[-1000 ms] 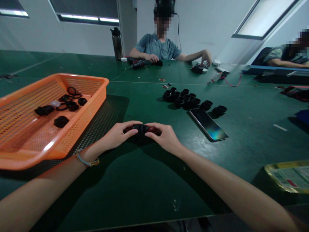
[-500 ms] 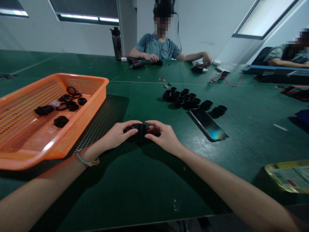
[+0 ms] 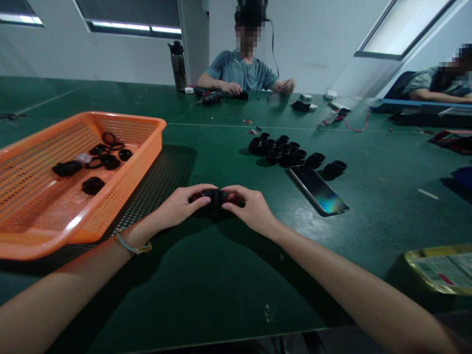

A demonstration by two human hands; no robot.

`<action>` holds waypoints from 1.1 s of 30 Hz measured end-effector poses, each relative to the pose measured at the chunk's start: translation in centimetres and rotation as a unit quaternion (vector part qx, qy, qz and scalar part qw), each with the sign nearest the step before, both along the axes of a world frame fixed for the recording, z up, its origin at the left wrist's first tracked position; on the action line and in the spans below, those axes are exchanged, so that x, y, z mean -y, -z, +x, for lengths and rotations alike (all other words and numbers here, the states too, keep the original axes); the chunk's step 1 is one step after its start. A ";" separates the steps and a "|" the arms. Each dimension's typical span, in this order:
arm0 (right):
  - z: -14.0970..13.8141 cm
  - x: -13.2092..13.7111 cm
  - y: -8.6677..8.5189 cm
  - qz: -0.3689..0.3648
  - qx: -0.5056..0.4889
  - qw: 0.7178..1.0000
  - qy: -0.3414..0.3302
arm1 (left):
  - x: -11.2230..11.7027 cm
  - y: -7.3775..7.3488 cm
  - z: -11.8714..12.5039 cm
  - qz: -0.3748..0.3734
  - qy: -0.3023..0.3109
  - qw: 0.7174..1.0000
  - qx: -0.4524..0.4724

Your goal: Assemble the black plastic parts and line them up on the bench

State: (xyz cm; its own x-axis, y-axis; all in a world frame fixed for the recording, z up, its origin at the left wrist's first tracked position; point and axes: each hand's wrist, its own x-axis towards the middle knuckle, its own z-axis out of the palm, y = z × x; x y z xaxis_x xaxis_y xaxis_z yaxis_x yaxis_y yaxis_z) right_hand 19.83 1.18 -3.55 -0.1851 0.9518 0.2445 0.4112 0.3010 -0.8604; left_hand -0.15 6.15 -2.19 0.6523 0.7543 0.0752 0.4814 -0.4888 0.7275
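A small squat black part (image 3: 216, 196) sits pinched between left hand (image 3: 180, 205) and right hand (image 3: 251, 209).

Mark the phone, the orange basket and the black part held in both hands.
phone (image 3: 319, 191), head view, middle of its screen.
orange basket (image 3: 37, 248), head view, its near rim.
black part (image 3: 214, 195), head view, the bit showing between the fingertips.
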 end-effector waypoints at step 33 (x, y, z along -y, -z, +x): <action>0.0 0.0 -0.4 0.000 0.036 0.999 0.007 | 0.1 -0.1 0.2 0.006 -0.004 1.000 0.000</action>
State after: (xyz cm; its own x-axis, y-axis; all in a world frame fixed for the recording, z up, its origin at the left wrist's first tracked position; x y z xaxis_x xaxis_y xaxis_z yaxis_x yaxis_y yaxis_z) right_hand 19.83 1.15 -3.18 -0.1896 0.9545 0.2304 0.4759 0.2946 -0.8287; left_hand 0.01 6.07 -2.09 0.6464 0.7583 0.0846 0.4854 -0.4943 0.7211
